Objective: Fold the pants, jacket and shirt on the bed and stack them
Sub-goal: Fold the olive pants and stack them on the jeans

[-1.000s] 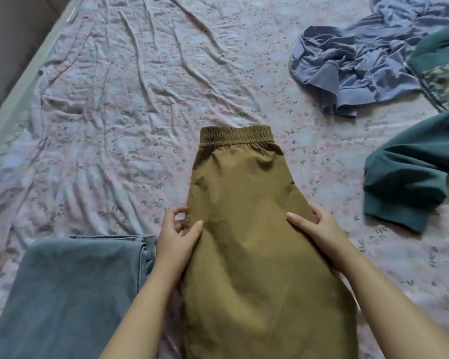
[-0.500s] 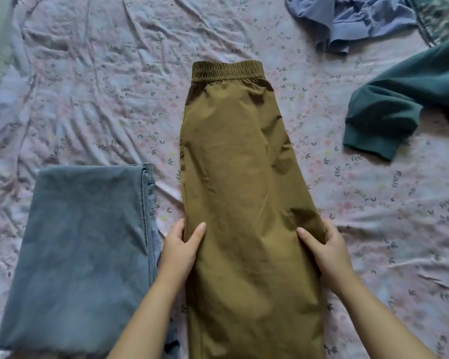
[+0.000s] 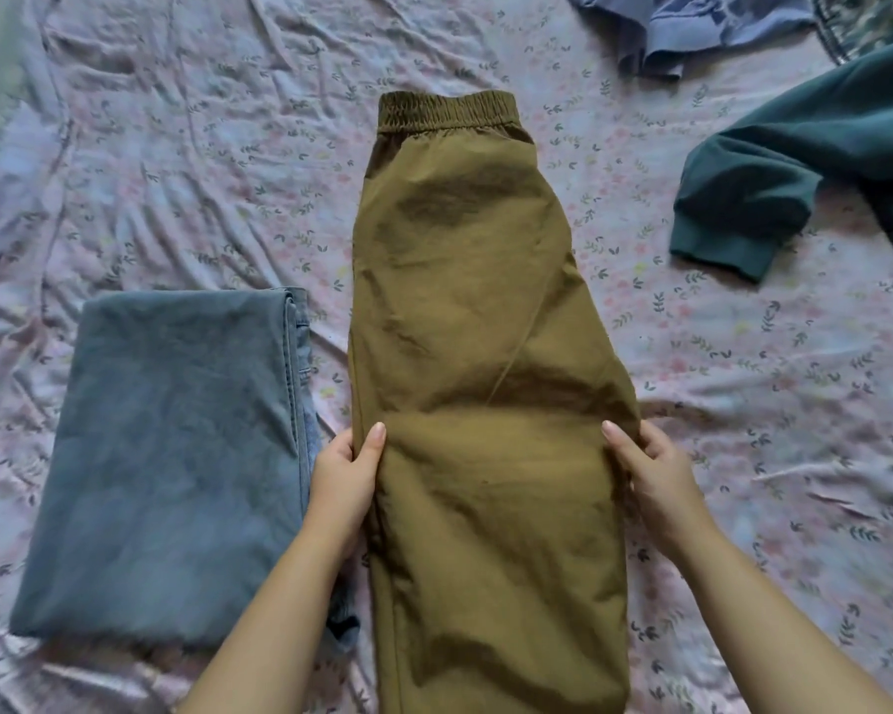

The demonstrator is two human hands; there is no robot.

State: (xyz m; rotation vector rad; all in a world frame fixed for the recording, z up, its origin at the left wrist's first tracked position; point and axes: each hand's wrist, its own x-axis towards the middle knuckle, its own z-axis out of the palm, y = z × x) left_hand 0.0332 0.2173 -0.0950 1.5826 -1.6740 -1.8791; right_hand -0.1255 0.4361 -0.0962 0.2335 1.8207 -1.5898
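Olive-brown pants [image 3: 480, 327] lie lengthwise down the middle of the bed, folded leg on leg, with the elastic waistband at the far end. My left hand [image 3: 344, 471] pinches their left edge, thumb on top and fingers tucked under the cloth. On the opposite edge my right hand [image 3: 650, 463] grips the same way at the same height. A dark green jacket [image 3: 774, 177] sprawls at the right with one cuffed sleeve pointing inward. A crumpled blue shirt [image 3: 692, 28] lies at the top edge.
Folded blue jeans [image 3: 171, 456] sit flat just left of the olive pants, close to my left forearm. The wrinkled pink floral sheet [image 3: 176, 172] covers the whole bed. A camouflage-patterned cloth [image 3: 877, 18] shows at the top right corner.
Both hands slid down the edges of the olive pants toward me, going from lying against the sides to pinching the edges. The view tipped downward, so the shirt and jacket shifted up.
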